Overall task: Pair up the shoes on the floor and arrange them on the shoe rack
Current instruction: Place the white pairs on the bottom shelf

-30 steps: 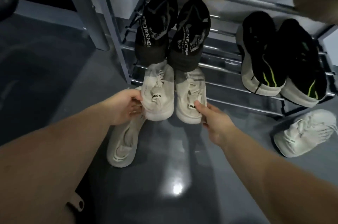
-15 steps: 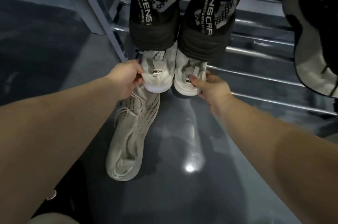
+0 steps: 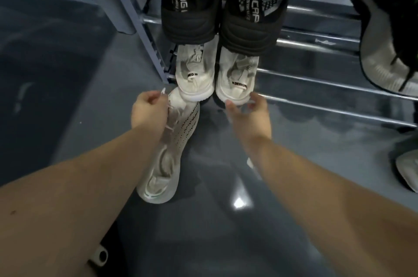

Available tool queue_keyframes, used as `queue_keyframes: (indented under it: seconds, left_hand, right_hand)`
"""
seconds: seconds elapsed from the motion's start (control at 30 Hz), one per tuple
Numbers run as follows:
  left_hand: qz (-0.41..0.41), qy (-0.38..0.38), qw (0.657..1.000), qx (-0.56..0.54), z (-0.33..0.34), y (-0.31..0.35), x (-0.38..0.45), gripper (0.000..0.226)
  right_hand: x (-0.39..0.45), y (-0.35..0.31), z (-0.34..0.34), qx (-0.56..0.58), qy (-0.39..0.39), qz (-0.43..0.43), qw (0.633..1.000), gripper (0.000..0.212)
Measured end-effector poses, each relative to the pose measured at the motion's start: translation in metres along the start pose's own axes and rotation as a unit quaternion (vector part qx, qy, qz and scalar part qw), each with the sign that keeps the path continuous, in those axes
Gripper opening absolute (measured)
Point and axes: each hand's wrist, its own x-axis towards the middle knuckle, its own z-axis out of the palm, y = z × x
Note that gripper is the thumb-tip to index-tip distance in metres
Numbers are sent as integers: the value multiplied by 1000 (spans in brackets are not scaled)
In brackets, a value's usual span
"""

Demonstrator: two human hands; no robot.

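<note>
— What are you standing on?

— A dark grey glossy floor with a lamp's glare on it. At upper left there's a grey upright; the shoe rack, grey frame with chrome bars, fills the top and right.

— Count the shoes for me, left to right.

— One pale knit shoe lies on the floor, its toe toward the rack and partly under your left forearm. On the lowest bars sit two white shoes, side by side, heels toward you. Above them, two black shoes with white lettering, also paired. Far right on the rack you see one black-and-grey shoe with green marks. Below it, another pale shoe on the floor, cut off by the edge.

— And your hands?

— Your left hand hangs over the floor shoe's laces, fingers loosely curled; whether it pinches a lace, you cannot tell. Your right hand is spread loose just below the right white shoe's heel, holding nothing.
</note>
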Motion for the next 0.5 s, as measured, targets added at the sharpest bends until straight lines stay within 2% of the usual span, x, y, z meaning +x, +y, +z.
queue_keyframes:
  seconds: [0.1,0.17,0.3,0.4,0.5]
  left_hand:
    - [-40,-14,998,56,-26,-43,-10,44]
    - [-75,-38,995,60,-42,-68,-18,48]
    - [-120,-75,990,8,-53,-79,-28,24]
    - [-140,-90,986,-19,-55,-79,-36,17]
    - [-170,-103,979,-51,-52,-89,-58,19]
  right_hand:
    - [-32,19,21,25,-62,40,997,72]
    - [-56,30,37,56,-106,79,990,67]
    - [-98,48,68,142,-236,115,954,43]
    - [-113,52,71,168,-225,123,952,44]
    - [-120,59,47,141,-217,107,960,40]
